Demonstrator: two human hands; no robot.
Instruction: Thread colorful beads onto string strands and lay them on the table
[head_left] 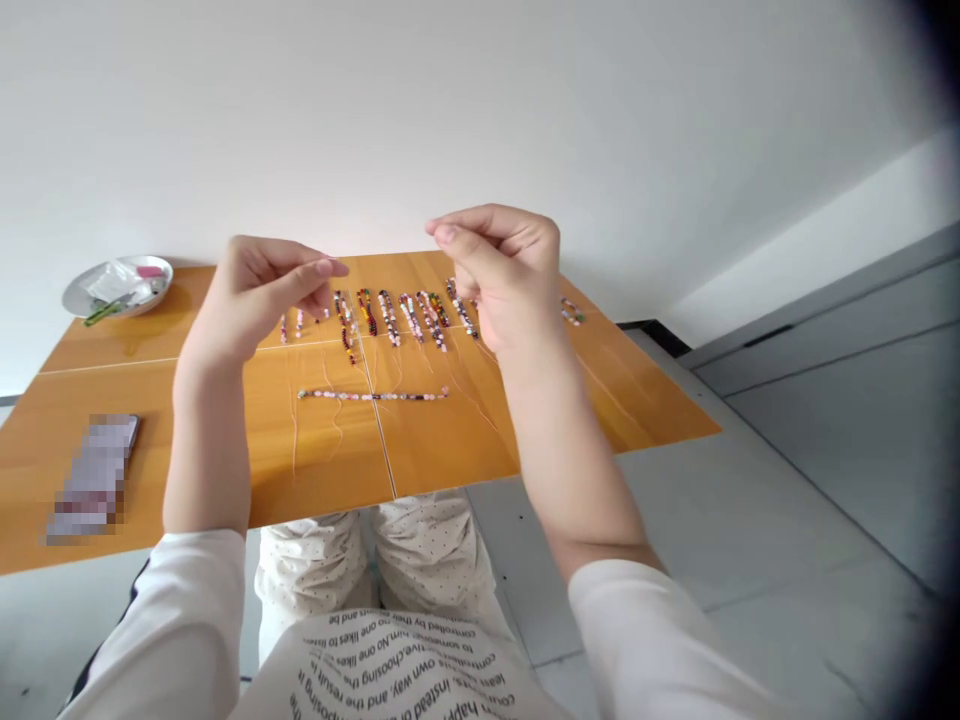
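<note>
A thin thread, too fine to make out between the hands, seems to be pinched at both ends above the wooden table (645, 400). The left hand (259, 290) has thumb and forefinger pressed together, other fingers curled; the right hand (502, 270) is closed with fingertips pinched near its top. I cannot tell for certain that either actually holds the thread. Below them lies a horizontal bead strand (373, 395), and behind it a row of short bead strands (397, 315) with loose thread tails trailing toward the table edge. Those tails look easy to snag with a wrist, which would likely drag beads off. A slack pinch could let any beads slide free. A plate (82, 293) sits far left, a phone (94, 478) nearer.
</note>
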